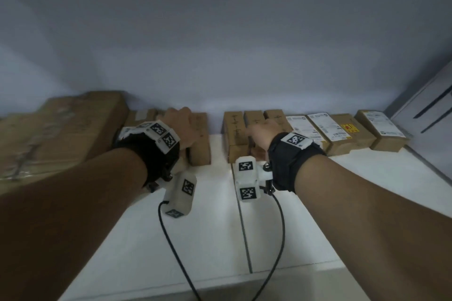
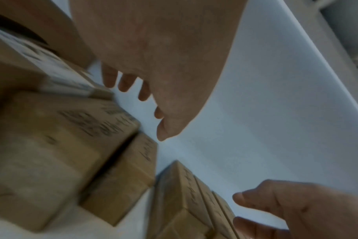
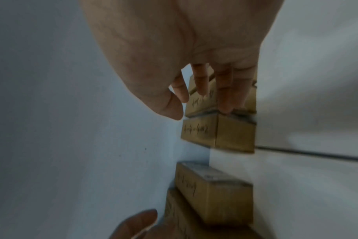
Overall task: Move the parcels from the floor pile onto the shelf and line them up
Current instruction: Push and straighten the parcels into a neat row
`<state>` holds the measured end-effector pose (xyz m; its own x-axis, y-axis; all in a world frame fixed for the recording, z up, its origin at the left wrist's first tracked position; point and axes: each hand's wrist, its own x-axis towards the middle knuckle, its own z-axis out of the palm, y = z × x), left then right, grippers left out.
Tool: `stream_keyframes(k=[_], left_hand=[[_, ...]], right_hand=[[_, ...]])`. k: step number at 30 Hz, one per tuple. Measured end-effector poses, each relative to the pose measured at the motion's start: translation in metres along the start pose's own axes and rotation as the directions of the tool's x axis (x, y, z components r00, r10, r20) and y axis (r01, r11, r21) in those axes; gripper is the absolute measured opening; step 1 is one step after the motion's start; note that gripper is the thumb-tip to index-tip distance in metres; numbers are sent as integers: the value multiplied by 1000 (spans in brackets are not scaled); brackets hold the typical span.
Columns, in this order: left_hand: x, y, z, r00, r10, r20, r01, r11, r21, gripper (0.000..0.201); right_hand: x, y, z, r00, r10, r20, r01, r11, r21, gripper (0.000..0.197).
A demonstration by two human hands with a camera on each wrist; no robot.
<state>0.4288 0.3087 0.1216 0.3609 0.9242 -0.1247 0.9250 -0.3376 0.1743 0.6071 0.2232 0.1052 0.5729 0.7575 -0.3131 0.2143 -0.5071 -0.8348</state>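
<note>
Brown cardboard parcels stand in a row along the back of a white shelf (image 1: 330,203). My left hand (image 1: 181,127) hovers open over a narrow parcel (image 1: 199,139), its fingers (image 2: 112,79) spread above the blurred boxes (image 2: 121,177) and holding nothing. My right hand (image 1: 260,133) lies with straight fingers (image 3: 225,97) on a cluster of small handwritten boxes (image 1: 233,129), thumb apart at the side. The nearest of these small boxes (image 3: 198,131) sits just below the fingertips. A bare gap of shelf (image 1: 216,144) separates the two groups.
A large flat cardboard box (image 1: 61,129) fills the shelf's left end. Parcels with white labels (image 1: 318,127) and one at the far right (image 1: 381,129) continue the row. The shelf's side panel (image 1: 428,110) closes the right. Camera cables (image 1: 171,239) hang over the front edge.
</note>
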Motion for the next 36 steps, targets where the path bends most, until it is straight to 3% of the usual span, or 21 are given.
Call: stream_keyframes(k=[2, 5, 9, 12, 14, 17, 21, 24, 28, 32, 36], left_hand=[[-10, -28, -3, 994, -93, 51, 90, 995, 50, 67], [-29, -50, -1, 990, -121, 70, 110, 983, 144, 64], [-28, -69, 7, 966, -223, 132, 216, 974, 62, 87], [-27, -76, 11, 952, -197, 233, 197, 980, 23, 107], [-30, -79, 17, 946, -189, 262, 178, 982, 63, 109], [-33, -80, 26, 980, -139, 139, 121, 984, 127, 84], [-30, -95, 25, 993, -90, 80, 90, 996, 5, 79], [-30, -95, 25, 977, -213, -6, 212, 973, -95, 71], [-36, -79, 20, 926, -375, -31, 369, 921, -129, 54], [-35, -73, 15, 909, -417, -26, 412, 905, -102, 73], [-36, -71, 14, 914, -404, 43, 406, 903, -137, 82]], right_hand=[[-13, -14, 21, 996, -12, 92, 15, 999, -37, 29], [-27, -18, 57, 981, -50, 186, 65, 995, -77, 25], [-22, -18, 106, 909, -300, 291, 359, 917, -175, 39], [-19, -19, 125, 864, -365, 346, 453, 864, -220, 44], [-14, -17, 132, 861, -347, 372, 455, 852, -260, 45], [-11, -13, 136, 862, -323, 391, 453, 838, -306, 50], [-14, -12, 135, 869, -311, 386, 437, 847, -303, 56], [-22, -11, 131, 883, -308, 355, 417, 861, -290, 56], [-33, -5, 113, 926, -289, 242, 353, 890, -288, 41], [-26, 8, 80, 955, -243, 170, 291, 878, -380, 33], [-19, 2, 64, 940, -196, 280, 299, 870, -393, 34]])
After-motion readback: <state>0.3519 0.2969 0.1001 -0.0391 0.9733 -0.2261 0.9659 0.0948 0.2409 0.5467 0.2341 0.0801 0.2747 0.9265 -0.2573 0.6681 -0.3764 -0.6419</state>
